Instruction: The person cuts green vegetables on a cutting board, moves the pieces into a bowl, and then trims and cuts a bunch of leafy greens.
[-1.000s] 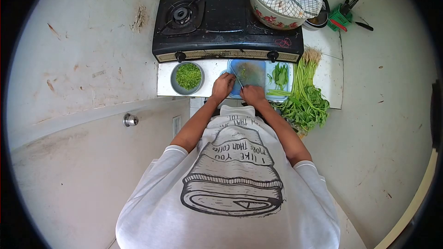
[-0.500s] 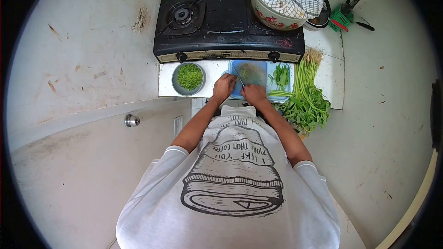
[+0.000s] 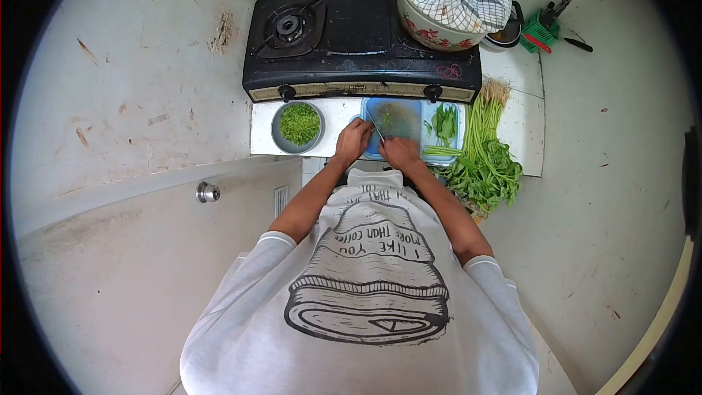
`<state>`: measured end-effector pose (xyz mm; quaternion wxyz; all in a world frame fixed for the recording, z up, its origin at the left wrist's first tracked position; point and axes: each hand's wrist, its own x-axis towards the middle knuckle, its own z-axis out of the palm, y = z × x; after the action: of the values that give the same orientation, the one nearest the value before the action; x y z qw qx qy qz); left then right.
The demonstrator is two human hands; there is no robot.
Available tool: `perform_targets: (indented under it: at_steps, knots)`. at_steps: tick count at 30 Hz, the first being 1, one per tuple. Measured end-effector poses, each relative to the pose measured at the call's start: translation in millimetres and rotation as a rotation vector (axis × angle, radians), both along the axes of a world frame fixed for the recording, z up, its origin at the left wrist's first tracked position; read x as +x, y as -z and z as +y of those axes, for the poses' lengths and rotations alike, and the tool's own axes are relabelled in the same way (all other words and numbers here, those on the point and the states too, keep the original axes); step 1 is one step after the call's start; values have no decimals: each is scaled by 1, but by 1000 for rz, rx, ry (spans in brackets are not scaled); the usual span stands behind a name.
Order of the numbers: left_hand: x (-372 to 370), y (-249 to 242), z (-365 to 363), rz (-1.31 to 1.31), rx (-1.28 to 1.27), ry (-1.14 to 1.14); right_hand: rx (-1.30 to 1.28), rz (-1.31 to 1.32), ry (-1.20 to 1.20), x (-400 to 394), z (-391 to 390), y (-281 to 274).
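My right hand (image 3: pixel 401 152) is wrapped round the handle of a knife (image 3: pixel 376 126), whose thin blade points away and to the left over a blue cutting board (image 3: pixel 411 113). On the board's left side my left hand (image 3: pixel 354 140) has its fingers bent together close to the blade; what they pinch is too small to make out. A few chopped green bits (image 3: pixel 386 115) lie beyond the blade. Loose green leaves (image 3: pixel 444 124) and cut stalks (image 3: pixel 442 151) rest on the right part of the blue surface.
A grey bowl (image 3: pixel 275 132) of chopped greens stands at left. To the right lies a bundle of leafy stalks with roots (image 3: pixel 482 128). Behind are a black gas stove (image 3: pixel 351 44), a cloth-covered pot (image 3: pixel 439 33) and a green basket (image 3: pixel 540 35) with utensils.
Both hands stay at the board, with only a very slight shift of the knife and fingers. The whole view has moved a little.
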<state>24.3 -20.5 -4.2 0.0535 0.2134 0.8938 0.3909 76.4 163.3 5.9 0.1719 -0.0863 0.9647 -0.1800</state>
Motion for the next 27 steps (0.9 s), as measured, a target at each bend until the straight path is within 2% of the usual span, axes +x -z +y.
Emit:
perform_targets:
  at_steps: [4,7,11,20,27]
  knots:
    - [0,3,1,12,32,6,-4,-3,-8,-3,-1,11]
    - [0,3,1,-83,53,-15,10,-14,-28,7,5,10]
    - [2,4,0,-47,54,-11,13,-22,-37,9,6,15]
    - [1,6,1,-79,73,-61,12,-58,-5,4,4,4]
    - [3,1,1,-72,100,-49,-19,14,6,12,13,12]
